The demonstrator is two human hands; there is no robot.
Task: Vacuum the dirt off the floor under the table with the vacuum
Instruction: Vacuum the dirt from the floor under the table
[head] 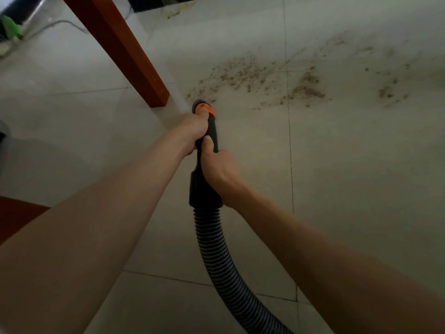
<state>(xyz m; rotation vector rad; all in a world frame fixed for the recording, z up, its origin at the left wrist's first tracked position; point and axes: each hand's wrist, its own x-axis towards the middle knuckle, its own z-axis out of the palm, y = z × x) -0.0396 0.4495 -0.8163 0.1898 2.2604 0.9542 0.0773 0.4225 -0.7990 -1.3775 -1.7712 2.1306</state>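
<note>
A black vacuum nozzle with an orange collar points at the pale tiled floor just right of a wooden table leg. My left hand grips the nozzle near the collar, thumb on the orange part. My right hand grips the black handle lower down. A ribbed black hose runs from the handle toward the bottom edge. Brown dirt is scattered over the tiles beyond the nozzle tip, spreading to the right in patches.
A second reddish wooden piece juts in at the left edge. A green object and a pale cable lie at the far left. Something dark stands at the top. More dirt lies near it.
</note>
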